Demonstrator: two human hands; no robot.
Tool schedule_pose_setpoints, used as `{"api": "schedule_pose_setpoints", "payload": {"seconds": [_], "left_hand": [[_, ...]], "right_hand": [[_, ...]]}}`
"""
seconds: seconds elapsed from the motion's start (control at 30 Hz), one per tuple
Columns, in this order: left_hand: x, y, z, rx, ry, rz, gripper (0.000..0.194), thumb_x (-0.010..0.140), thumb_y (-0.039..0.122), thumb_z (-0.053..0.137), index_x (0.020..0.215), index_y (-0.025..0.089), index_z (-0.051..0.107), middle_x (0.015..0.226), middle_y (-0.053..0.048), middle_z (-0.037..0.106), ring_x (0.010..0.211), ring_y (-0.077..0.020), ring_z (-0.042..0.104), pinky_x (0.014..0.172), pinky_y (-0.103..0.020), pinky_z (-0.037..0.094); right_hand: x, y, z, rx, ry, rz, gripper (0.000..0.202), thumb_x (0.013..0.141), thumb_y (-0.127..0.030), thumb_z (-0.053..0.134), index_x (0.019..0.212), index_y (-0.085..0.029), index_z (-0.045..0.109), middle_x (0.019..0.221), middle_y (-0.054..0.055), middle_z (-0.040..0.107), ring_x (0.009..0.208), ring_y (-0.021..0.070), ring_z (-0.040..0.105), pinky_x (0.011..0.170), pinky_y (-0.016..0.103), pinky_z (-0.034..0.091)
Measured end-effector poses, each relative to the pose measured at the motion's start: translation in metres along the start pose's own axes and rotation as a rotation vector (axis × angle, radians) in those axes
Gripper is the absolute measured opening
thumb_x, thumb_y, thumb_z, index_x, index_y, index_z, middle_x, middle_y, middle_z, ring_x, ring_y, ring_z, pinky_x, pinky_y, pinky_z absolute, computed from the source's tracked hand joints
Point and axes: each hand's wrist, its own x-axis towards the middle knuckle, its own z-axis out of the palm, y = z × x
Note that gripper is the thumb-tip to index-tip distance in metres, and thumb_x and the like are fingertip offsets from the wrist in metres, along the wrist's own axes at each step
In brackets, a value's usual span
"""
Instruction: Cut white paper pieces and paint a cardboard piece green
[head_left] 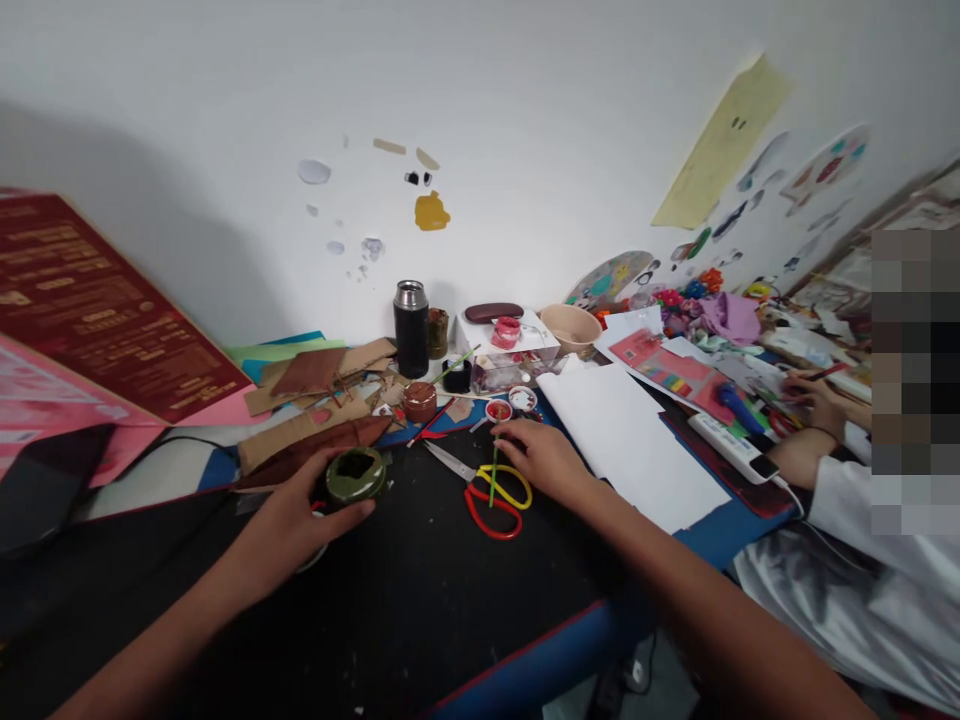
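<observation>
My left hand point(319, 505) is wrapped round a dark green jar point(355, 476) with a ragged opening, low over the black mat point(420, 610). Between the fingertips of my right hand point(536, 455) is a thin green stick point(493, 475), upright, its upper part near a small red paint pot point(498, 410). Behind the stick lie scissors point(500, 520) with red and yellow handles, blades towards the back left. A white paint pot point(523, 399) stands beside the red one. Further left sits a brown jar point(420, 402) with a pale smeared top.
A black flask point(412, 330), a beige bowl point(571, 326) and a white box point(474, 338) stand by the wall. Cardboard scraps point(307, 375) lie left, white paper point(630, 435) right. At the far right, another person's hand point(814, 400) is near a power strip point(731, 448).
</observation>
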Motion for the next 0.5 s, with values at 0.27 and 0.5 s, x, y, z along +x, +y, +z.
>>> {"api": "schedule_pose_setpoints", "payload": {"seconds": [0.27, 0.5], "left_hand": [[-0.008, -0.005, -0.002, -0.022, -0.048, -0.03, 0.071, 0.079, 0.068, 0.078, 0.133, 0.023, 0.065, 0.126, -0.01, 0.081, 0.115, -0.0356, 0.078, 0.103, -0.046, 0.062], [-0.015, -0.007, 0.004, -0.059, -0.055, 0.002, 0.063, 0.078, 0.061, 0.081, 0.13, 0.027, 0.069, 0.128, -0.009, 0.081, 0.116, -0.036, 0.078, 0.1, -0.048, 0.063]], "right_hand": [[0.002, 0.003, 0.003, -0.2, -0.198, -0.118, 0.033, 0.102, -0.01, 0.062, 0.131, -0.017, 0.077, 0.11, 0.015, 0.08, 0.1, 0.0264, 0.076, 0.091, 0.034, 0.052], [0.004, 0.007, 0.012, -0.197, -0.13, -0.158, 0.027, 0.097, -0.007, 0.067, 0.117, -0.019, 0.081, 0.101, 0.012, 0.08, 0.091, 0.025, 0.075, 0.086, 0.034, 0.052]]}}
